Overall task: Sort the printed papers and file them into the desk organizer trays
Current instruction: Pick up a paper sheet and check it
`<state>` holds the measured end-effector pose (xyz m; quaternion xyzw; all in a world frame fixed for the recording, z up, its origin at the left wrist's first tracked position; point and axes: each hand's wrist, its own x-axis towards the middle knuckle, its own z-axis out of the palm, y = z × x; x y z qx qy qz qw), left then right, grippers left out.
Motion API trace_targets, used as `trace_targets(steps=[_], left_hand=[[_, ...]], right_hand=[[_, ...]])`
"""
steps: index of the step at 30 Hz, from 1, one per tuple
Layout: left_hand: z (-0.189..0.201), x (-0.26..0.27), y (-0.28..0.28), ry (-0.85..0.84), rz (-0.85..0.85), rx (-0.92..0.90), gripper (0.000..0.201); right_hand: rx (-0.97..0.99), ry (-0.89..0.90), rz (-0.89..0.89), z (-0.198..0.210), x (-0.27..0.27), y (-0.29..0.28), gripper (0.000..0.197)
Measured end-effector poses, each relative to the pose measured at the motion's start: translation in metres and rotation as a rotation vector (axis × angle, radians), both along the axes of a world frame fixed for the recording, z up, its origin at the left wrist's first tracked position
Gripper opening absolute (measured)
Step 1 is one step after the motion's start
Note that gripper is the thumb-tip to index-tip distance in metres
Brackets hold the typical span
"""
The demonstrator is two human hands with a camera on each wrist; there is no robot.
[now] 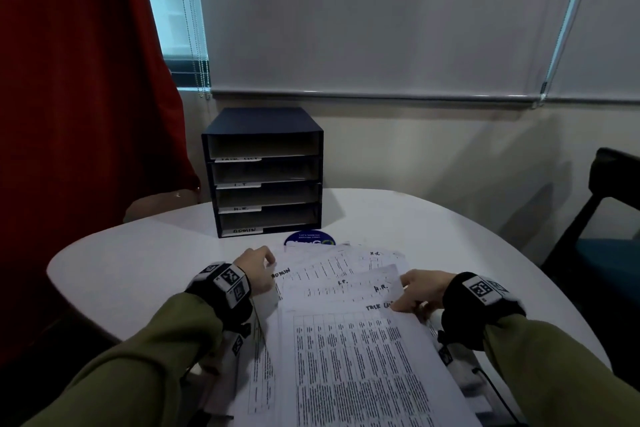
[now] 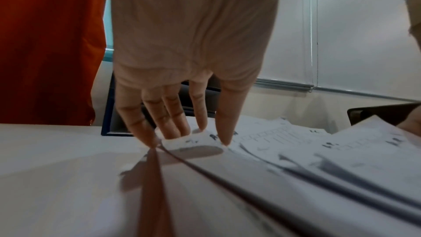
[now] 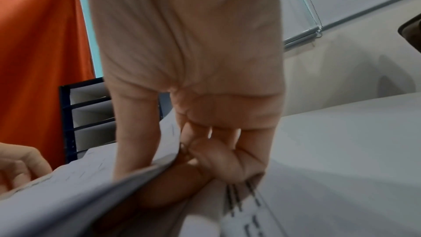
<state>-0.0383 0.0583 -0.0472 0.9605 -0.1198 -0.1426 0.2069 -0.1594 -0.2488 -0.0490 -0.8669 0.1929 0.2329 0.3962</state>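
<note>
A fan of printed papers [image 1: 363,357] lies on the white table [image 1: 138,270] before me, hand-marked ADMIN, I.T., H.R. and TASK. My left hand [image 1: 258,269] is at the fan's left edge; in the left wrist view its thumb and fingertips [image 2: 200,125] pinch a curled-up corner of the ADMIN sheet [image 2: 196,142]. My right hand [image 1: 412,291] grips the right edge of the upper sheets, thumb [image 3: 136,141] on top and fingers curled underneath. The dark blue organizer [image 1: 263,170] stands beyond, with trays labelled TASK LIST, I-T, H.R. and ADMIN that look bare inside.
A round blue sticker [image 1: 309,240] lies between the organizer and the papers. A red curtain [image 1: 79,114] hangs at the left, with a chair back [image 1: 156,204] below it. A dark chair [image 1: 609,218] stands at the right of the table.
</note>
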Motion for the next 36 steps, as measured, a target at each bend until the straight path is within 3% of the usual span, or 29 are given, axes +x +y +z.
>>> trace_targets(steps=[6, 9, 13, 15, 17, 20, 22, 24, 27, 32, 36], left_hand=[[0.004, 0.005, 0.006, 0.068, -0.033, 0.138, 0.048], [0.008, 0.006, 0.010, 0.004, -0.050, 0.123, 0.035], [0.018, 0.011, 0.008, -0.056, -0.056, -0.160, 0.009], [0.017, 0.014, 0.007, -0.019, 0.031, -0.403, 0.014], [0.014, 0.015, 0.008, 0.032, 0.150, -0.590, 0.015], [0.008, 0.009, 0.010, 0.308, 0.352, -0.801, 0.005], [0.003, 0.005, 0.012, 0.485, 0.384, -0.861, 0.012], [0.000, 0.007, 0.011, 0.528, 0.372, -0.910, 0.022], [0.000, 0.008, 0.007, 0.502, 0.374, -0.913, 0.029], [0.002, 0.002, 0.008, 0.536, 0.367, -0.869, 0.005], [0.005, 0.000, 0.017, 0.546, 0.207, -0.647, 0.024]], right_hand=[[-0.008, -0.013, 0.052, 0.005, 0.002, 0.004, 0.019], [0.011, -0.041, 0.067, 0.007, 0.006, 0.006, 0.025], [0.045, -0.115, 0.044, 0.011, 0.013, 0.013, 0.025], [0.038, -0.172, 0.034, 0.012, 0.017, 0.018, 0.013], [0.050, -0.216, 0.025, 0.010, 0.021, 0.022, 0.016], [0.068, -0.242, 0.014, 0.005, 0.023, 0.029, 0.021], [0.055, -0.232, 0.018, 0.002, 0.024, 0.031, 0.022], [0.043, -0.199, 0.038, 0.002, 0.025, 0.031, 0.020], [0.036, -0.162, 0.041, 0.004, 0.027, 0.032, 0.019], [0.001, -0.181, -0.001, 0.008, 0.030, 0.039, 0.022], [0.002, -0.173, -0.023, 0.003, 0.034, 0.040, 0.015]])
